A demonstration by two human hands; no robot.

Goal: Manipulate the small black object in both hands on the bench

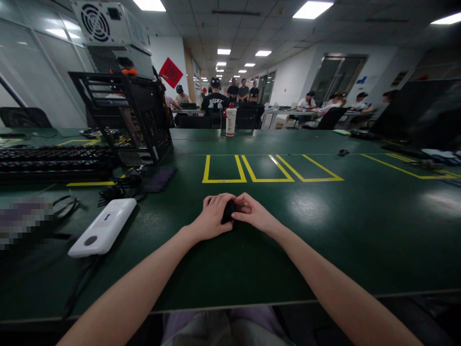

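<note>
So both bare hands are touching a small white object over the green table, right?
Not white: the head view shows a small black object, with the bare left hand and bare right hand touching it over the green table.

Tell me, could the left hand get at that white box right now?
Probably yes: nothing seems to stand between the left hand and the white box. That hand is around a small black object, though, so it might need to let go first.
</note>
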